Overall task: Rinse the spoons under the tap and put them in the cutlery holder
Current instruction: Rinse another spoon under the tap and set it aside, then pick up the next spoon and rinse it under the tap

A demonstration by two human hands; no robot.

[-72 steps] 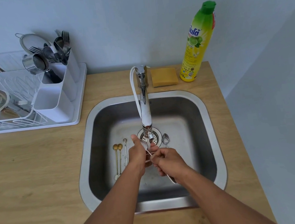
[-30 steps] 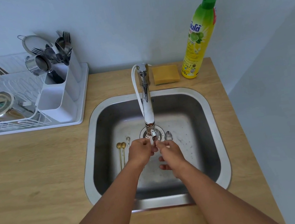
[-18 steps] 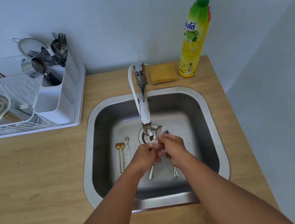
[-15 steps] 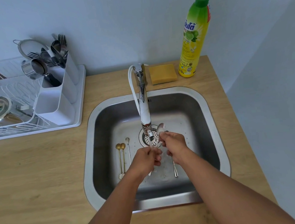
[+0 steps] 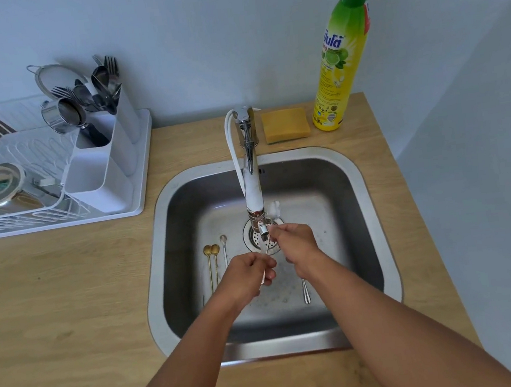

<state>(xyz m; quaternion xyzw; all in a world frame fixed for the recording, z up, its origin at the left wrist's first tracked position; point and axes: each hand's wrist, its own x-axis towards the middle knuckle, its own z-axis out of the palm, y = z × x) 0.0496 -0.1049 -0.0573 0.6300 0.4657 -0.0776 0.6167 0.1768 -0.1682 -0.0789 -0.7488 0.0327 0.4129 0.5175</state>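
At the centre of the frame, over the steel sink (image 5: 374,211), the right hand (image 5: 298,242) pinches a slim silver spoon (image 5: 274,209), bowl up beside the white tap spout (image 5: 253,190); the left hand (image 5: 247,273) curls round its handle end below.

Two bare forearms reach in from the bottom edge, with no sleeve showing on either. The left hand (image 5: 248,273) and the right hand (image 5: 298,242) wear no gloves, rings, watch or bracelet that can be seen
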